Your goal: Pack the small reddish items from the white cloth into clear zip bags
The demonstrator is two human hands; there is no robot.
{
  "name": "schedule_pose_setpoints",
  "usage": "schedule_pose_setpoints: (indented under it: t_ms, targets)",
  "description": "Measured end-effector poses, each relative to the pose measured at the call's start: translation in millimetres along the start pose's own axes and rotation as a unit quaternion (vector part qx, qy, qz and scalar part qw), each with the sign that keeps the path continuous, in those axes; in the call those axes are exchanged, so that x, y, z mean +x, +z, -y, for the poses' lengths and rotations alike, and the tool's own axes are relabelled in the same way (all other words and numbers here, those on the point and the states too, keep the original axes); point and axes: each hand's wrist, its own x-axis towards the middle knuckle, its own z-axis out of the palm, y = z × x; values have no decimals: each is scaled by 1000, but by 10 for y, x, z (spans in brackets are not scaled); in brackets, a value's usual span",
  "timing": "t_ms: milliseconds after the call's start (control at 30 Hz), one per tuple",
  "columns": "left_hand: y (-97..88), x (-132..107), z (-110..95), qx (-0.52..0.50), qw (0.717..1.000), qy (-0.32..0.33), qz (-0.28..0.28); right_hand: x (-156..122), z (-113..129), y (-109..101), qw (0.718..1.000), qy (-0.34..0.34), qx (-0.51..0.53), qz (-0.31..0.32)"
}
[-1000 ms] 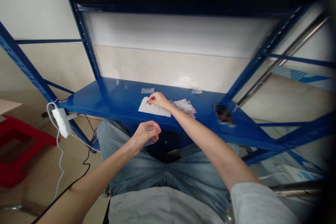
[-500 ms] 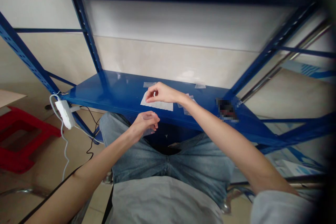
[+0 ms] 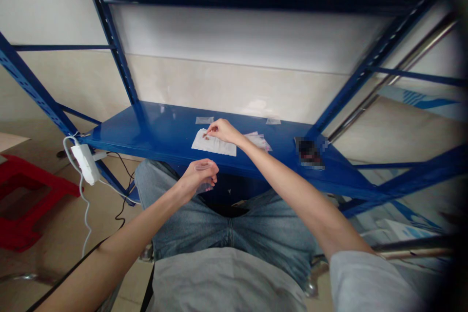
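Note:
My left hand (image 3: 202,175) is closed around a clear plastic bag (image 3: 204,186), held just in front of the shelf edge. Over the blue shelf, my right hand (image 3: 224,130) has its fingertips pinched together at a white paper sheet (image 3: 224,148). Several small brown pieces (image 3: 206,137) lie on the sheet under these fingertips. Whatever the pinch holds is too small to make out. Beside my right wrist, partly behind it, lie clear plastic bags (image 3: 260,141) with pinkish edges.
Two flat clear bags, a left one (image 3: 204,120) and a right one (image 3: 273,121), lie toward the back of the blue shelf (image 3: 164,131). A blurred-out dark item (image 3: 309,152) rests at the right. A white power strip (image 3: 86,163) hangs at the left, near a red stool (image 3: 40,195).
My right hand has drawn back slightly from the paper, uncovering the small brown pieces. My left hand keeps its hold on the bag. The camera view has shifted a little.

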Motion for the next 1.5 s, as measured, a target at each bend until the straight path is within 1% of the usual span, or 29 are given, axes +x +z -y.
schedule_pose_setpoints:
  t_ms: [100,200,367,533,700,800,867,900,967,1033,1133,1233,1333,1500]
  targets:
    - [9,6,0,-8,1000,0,3,73,-253,145,998,51,-6,-27]
    - [4,15,-1,-12,1000,3,4,91,-353,274,998,57,14,-27]
    - [-9,26,1,-11,1000,15,7,130,-356,367,998,37,50,-14]
    - [-2,14,-8,-9,1000,12,10,124,-326,358,997,28,65,-13]
    - [5,3,-17,-4,1000,18,8,86,-255,330,995,37,84,-33]
    - [4,10,-15,-3,1000,17,2,51,-147,245,993,38,107,-45]
    - [3,15,-17,-6,1000,13,-4,-15,-16,150,985,20,171,-32]
    - [3,16,-19,-7,1000,11,-8,-66,69,95,977,4,212,-11]
    - [4,15,-22,-8,1000,10,-14,-204,267,-16,958,-34,280,57]
    - [5,10,-18,-10,1000,11,-19,-367,472,-114,947,-63,291,122]
    - [2,1,11,-8,1000,3,-10,-594,720,-215,949,-99,243,174]
    - [-2,-4,44,4,1000,0,0,-726,859,-268,959,-137,157,193]
    - [1,0,51,19,1000,-2,-2,-754,924,-297,961,-158,95,204]
    - [10,13,35,27,1000,-12,-5,-701,938,-285,959,-153,66,228]
